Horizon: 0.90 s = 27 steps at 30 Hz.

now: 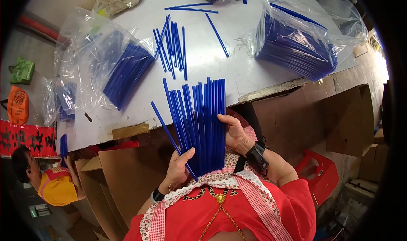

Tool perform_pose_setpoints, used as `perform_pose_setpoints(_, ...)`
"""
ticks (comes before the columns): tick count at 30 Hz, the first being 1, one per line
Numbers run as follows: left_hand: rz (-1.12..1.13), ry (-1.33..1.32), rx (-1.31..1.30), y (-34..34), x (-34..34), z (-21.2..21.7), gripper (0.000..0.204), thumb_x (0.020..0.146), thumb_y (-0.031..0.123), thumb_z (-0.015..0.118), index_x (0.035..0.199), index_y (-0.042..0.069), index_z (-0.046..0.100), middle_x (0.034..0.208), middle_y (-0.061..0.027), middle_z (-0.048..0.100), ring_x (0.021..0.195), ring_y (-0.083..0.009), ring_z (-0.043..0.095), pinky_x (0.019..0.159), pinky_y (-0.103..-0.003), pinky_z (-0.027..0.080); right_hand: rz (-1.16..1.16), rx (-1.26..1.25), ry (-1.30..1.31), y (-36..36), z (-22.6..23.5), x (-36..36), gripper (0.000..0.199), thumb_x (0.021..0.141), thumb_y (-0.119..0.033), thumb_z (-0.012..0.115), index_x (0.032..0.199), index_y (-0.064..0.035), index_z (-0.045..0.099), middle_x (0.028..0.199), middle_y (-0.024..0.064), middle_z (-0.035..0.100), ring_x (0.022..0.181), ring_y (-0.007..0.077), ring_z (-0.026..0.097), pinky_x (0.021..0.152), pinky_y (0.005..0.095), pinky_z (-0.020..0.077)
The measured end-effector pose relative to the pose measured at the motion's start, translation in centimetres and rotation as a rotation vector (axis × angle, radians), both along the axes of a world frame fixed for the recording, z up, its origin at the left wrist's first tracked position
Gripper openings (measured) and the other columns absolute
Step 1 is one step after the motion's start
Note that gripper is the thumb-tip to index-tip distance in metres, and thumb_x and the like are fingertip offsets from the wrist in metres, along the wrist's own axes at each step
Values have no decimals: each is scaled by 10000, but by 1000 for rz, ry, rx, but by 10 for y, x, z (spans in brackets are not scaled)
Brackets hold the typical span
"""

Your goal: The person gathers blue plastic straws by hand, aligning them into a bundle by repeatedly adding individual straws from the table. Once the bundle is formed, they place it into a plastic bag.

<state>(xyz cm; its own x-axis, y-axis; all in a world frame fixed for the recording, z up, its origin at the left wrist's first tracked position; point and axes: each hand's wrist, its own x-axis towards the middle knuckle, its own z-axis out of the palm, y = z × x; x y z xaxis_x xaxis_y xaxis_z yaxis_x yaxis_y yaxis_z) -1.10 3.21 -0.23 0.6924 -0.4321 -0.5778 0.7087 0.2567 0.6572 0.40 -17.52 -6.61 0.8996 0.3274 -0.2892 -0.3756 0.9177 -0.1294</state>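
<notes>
A fan of blue sticks [199,122] is gripped upright above the counter [237,67] edge, pinched below by the left hand [180,167] and steadied by the closed right hand [234,133], keeping them aligned.

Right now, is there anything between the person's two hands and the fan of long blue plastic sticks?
Nothing visible. The left hand grips the fan of long blue plastic sticks at its lower end, and the right hand presses on its right edge. Both touch it directly.
</notes>
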Motion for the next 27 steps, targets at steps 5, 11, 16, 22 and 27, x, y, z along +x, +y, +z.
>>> perform_pose_setpoints(5,-27,-76,42,-4,-1,1,370,915,120,607,1256,17,506,1156,-91,613,1028,-184,609,895,-337,499,56,-155,-41,6,29,0,534,854,-239,636,1310,-7,484,1273,164,568,1154,273,569,1020,427,436)
perform_pose_setpoints(11,-234,-155,38,-26,1,11,464,841,160,710,1218,0,491,1099,-94,607,951,-174,631,826,-302,526,192,-522,-331,13,63,1,596,851,-221,668,1344,-10,411,1223,117,574,1104,223,579,957,367,477)
perform_pose_setpoints(16,-322,84,-63,-24,10,2,659,760,114,762,1298,2,399,1124,-100,581,1012,-200,608,861,-349,530,184,-208,-366,7,58,9,580,839,-162,686,1340,-30,423,1237,119,561,1095,197,572,957,360,479)
perform_pose_setpoints(22,-233,-330,159,-23,20,-8,560,767,121,764,1232,1,474,1105,-92,600,927,-146,621,829,-285,520,-91,-637,-127,35,52,11,486,837,-110,681,1262,-10,468,1106,97,597,976,176,598,861,347,521)
perform_pose_setpoints(27,-224,-393,205,-16,24,-14,505,791,98,733,1223,6,489,1076,-81,619,921,-144,627,823,-286,524,-24,-401,-56,26,48,16,386,857,-121,670,1203,-20,533,1103,99,624,977,172,622,885,351,530)
